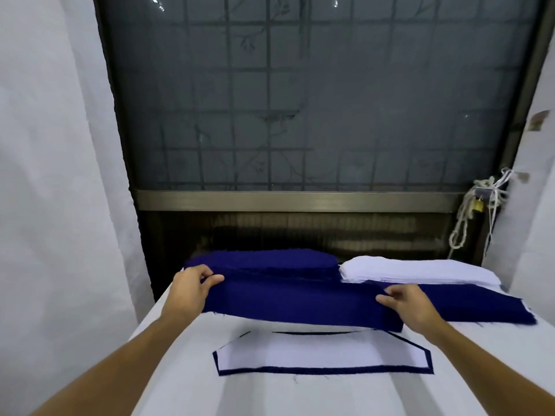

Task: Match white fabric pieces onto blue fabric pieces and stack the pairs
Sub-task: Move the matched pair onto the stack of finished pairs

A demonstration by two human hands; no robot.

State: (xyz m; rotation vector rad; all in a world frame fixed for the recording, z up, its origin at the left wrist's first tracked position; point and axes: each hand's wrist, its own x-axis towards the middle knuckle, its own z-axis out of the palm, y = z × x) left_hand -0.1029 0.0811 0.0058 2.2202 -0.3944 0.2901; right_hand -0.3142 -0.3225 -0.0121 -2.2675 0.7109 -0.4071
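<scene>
Blue fabric piece (300, 301): held slightly raised between the two hands, sagging along its span. The left hand (192, 285) pinches the left end between thumb and fingers. The right hand (411, 306) pinches the far edge close to the right end, fingers curled over the cloth.

Surroundings, relative to the hands:
- Just beyond the left hand: the blue stack (264, 261), which the held piece touches or overlaps.
- Just beyond the right hand: the white stack (417, 271).
- Outboard of the right hand: a second blue piece (480, 307) lying flat. Whether it is separate from the held piece cannot be told.
- Nearer the person than both hands: a matched pair on the table cover (186, 370), consisting of a white piece (321, 352) centred on a blue underlay (324, 369) whose edge shows as a narrow border.

Handling judgement: the blue fabric piece appears light, soft and limp, with frayed cut edges. It will not hold its shape unsupported, and a single central grip would likely fold it. Take hold at both ends, keep light tension across the length, and lower it flat. Friction against the neighbouring cloth may drag the top layers of the blue stack, so lift clear before drawing it toward the person.
</scene>
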